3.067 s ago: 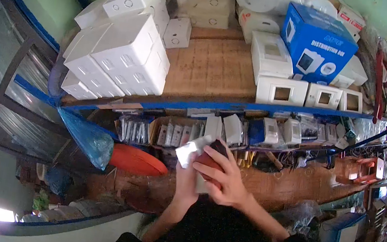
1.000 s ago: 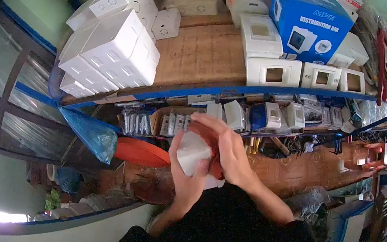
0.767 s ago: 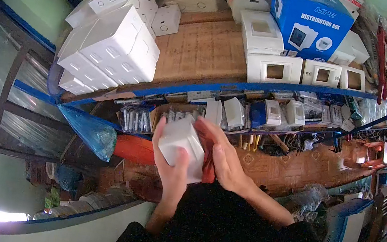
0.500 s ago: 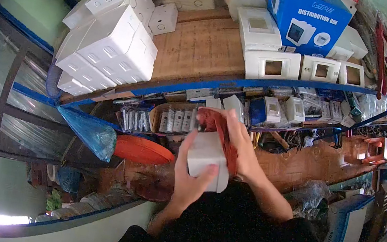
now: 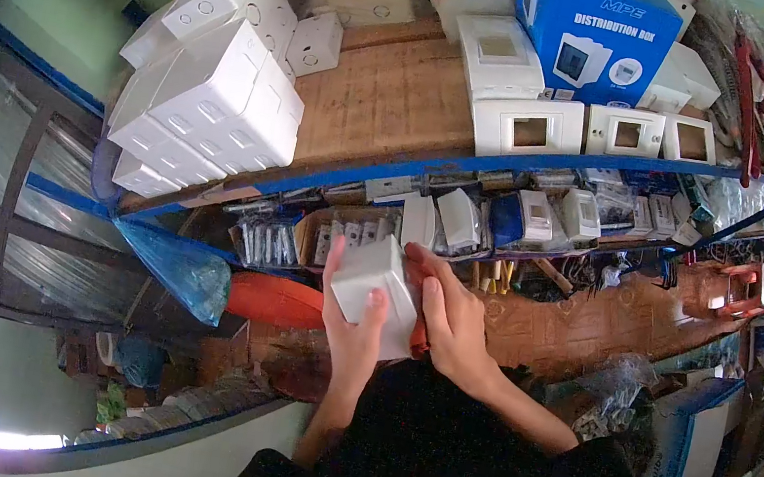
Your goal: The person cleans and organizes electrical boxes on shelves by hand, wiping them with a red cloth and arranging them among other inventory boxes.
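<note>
A white plastic electrical box (image 5: 373,282) is held up in front of my chest. My left hand (image 5: 350,323) grips it from the left and below, with the thumb across its near face. On the right side, my right hand (image 5: 458,326) presses a dark red cloth (image 5: 420,332) against the box. Its fingers are bent over the cloth, which is mostly hidden behind hand and box. Beyond the hands, the lower shelf carries white switch housings (image 5: 458,219) and a carton of small packaged parts (image 5: 353,234).
White junction boxes (image 5: 225,94) are stacked on the upper wooden shelf (image 5: 385,94). To their right stand white cover frames (image 5: 529,127) and a blue distribution box carton (image 5: 593,42). A blue plastic bag (image 5: 182,272) hangs at left by a round orange object (image 5: 275,300). A red stool (image 5: 743,291) stands far right.
The box has moved slightly left and tilted. My right hand and the cloth have slid down from the box's top to its right side, and less cloth shows.
</note>
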### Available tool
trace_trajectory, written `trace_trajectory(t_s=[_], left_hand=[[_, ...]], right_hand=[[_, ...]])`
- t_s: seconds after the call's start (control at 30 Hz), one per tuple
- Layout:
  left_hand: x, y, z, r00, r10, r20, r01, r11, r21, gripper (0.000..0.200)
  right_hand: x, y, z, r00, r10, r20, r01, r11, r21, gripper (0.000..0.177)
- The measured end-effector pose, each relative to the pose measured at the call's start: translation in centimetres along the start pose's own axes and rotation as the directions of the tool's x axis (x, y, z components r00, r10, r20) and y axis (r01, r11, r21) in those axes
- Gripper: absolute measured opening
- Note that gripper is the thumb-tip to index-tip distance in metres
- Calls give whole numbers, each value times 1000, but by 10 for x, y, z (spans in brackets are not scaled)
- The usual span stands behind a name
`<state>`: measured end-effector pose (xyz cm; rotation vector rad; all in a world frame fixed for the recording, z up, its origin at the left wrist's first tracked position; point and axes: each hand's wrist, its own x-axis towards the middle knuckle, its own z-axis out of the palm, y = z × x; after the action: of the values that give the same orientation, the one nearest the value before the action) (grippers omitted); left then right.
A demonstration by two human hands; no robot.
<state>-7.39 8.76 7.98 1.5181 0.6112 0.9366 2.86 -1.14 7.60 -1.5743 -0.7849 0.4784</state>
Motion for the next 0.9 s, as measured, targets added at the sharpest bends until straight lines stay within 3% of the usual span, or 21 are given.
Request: trace_trajectory(t_s=[0.1,0.2,0.27,0.3,0.33,0.47,0.53,0.63,0.73,0.9], left_hand=[[-4,12,-2,976,-121,179,115,992,48,78],[-5,10,-1,957,-180,228,179,983,27,78],[-8,7,0,950,-216,226,229,973,-30,77],[-8,0,-4,972,-142,187,152,987,-41,71],[-4,1,-5,977,-157,143,174,978,-112,69],[20,19,-13,950,-311,1,288,880,-378,63],[28,18,-16,944,-323,-62,265,859,-437,64],[19,9,-10,975,-184,-122,156,965,-208,61],[11,13,0,954,-271,-126,225,929,-294,62],[15,11,2,928,-352,-126,285,883,-373,64]], right_hand=[[9,-18,-10,994,105,44,-110,983,150,46],[26,-17,-11,996,-54,73,22,924,383,47],[26,-16,-10,986,-153,67,131,957,258,44],[22,-15,-6,978,-203,37,191,959,209,42],[19,-14,-3,966,-257,16,251,955,157,41],[-5,-2,7,949,-290,125,293,956,-6,51],[-9,6,11,949,-271,163,282,958,-47,54],[-6,13,7,950,-274,148,282,959,-38,53],[-5,10,0,918,-381,110,394,906,-154,51],[-5,2,-15,844,-460,278,535,761,-367,54]])
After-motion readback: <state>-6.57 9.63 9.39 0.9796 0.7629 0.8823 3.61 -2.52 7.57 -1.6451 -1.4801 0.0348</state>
